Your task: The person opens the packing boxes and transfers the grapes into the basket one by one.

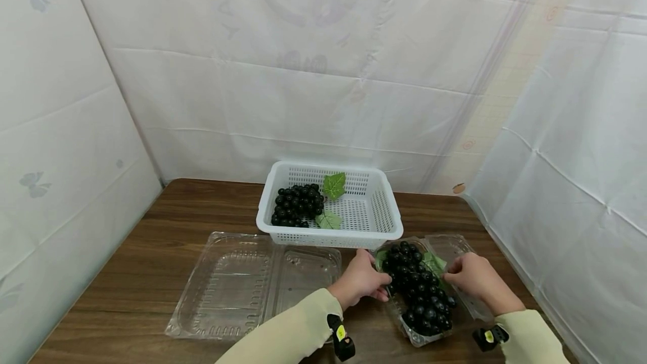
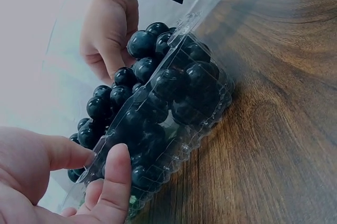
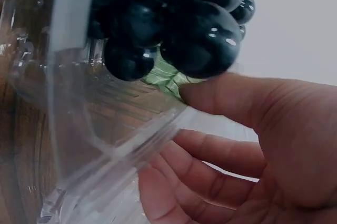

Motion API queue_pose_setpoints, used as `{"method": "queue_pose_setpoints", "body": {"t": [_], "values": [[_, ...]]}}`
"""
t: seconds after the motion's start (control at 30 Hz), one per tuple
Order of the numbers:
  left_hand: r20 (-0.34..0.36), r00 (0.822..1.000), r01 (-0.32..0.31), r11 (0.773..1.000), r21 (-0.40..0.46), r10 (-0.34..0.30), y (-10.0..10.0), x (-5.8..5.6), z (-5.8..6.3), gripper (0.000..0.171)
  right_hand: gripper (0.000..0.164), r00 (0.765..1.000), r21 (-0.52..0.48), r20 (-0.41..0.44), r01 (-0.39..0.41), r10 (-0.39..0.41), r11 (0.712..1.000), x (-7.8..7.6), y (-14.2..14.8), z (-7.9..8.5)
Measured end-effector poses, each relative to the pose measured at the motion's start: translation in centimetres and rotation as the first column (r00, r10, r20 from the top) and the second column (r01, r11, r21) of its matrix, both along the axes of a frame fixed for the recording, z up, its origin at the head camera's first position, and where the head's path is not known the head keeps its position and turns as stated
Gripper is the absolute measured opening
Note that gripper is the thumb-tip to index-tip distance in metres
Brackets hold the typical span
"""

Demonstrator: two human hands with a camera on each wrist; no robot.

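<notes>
A clear plastic clamshell box (image 1: 415, 339) stands at the right of the table with its lid open to the right. Bunches of dark grapes (image 1: 411, 282) fill it, and green leaves (image 1: 433, 263) lie beside them. My left hand (image 1: 365, 278) pinches the box's left rim, thumb over the edge and fingers outside, as the left wrist view shows. At the opposite side, my right hand (image 1: 475, 277) has its thumb on a green leaf (image 3: 167, 79) under the grapes. Its other fingers curl below, outside the box wall, and seem to pinch the leaf there.
A white slotted basket (image 1: 391, 212) stands at the back, holding a dark grape bunch (image 1: 298, 205) and two leaves (image 1: 334, 185). Another clear clamshell box (image 1: 237, 282) lies open to the left. White sheeting (image 1: 303, 100) closes off the table's back and sides.
</notes>
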State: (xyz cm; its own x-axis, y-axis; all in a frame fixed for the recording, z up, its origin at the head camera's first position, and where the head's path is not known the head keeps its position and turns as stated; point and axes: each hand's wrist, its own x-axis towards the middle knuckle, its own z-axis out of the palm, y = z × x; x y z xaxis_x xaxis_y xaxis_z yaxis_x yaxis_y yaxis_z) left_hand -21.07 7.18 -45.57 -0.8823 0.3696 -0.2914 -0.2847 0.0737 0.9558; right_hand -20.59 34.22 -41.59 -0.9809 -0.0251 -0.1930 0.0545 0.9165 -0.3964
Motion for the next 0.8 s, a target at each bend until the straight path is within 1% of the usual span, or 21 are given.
{"method": "queue_pose_setpoints", "body": {"t": [0.03, 0.17, 0.27, 0.53, 0.63, 0.8], "values": [[0.0, 1.0, -0.003, 1.0, 0.002, 0.003, 0.0, 0.0, 0.0, 0.053, 0.017, 1.0, 0.005, -0.015, -0.008, 0.008, 1.0, 0.0, -0.1, -0.1], [-0.008, 1.0, -0.016, 1.0, 0.002, 0.017, 0.1, 0.0, -0.1, 0.052, 0.043, 0.999, 0.003, -0.044, -0.022, 0.022, 1.0, 0.0, -0.4, -0.2], [-0.018, 1.0, -0.021, 1.0, -0.002, 0.021, 0.2, 0.1, -0.2, 0.053, 0.05, 0.998, -0.004, -0.048, -0.03, 0.029, 1.0, 0.0, -0.6, -0.2], [-0.043, 0.999, 0.003, 1.0, -0.015, -0.004, -0.5, -0.2, -0.1, 0.049, 0.048, 0.999, 0.022, -0.041, -0.016, 0.016, 1.0, 0.0, -1.3, -0.1], [-0.04, 0.999, -0.007, 1.0, -0.014, 0.007, -0.6, -0.2, -0.1, 0.047, 0.045, 0.999, 0.018, -0.033, -0.011, 0.011, 1.0, -0.2, -1.5, 0.0], [-0.028, 0.999, -0.019, 0.999, -0.034, 0.018, -1.0, -0.2, -0.1, 0.048, 0.023, 1.0, 0.049, -0.018, -0.021, 0.022, 0.999, -0.3, -1.7, -0.2]]}}
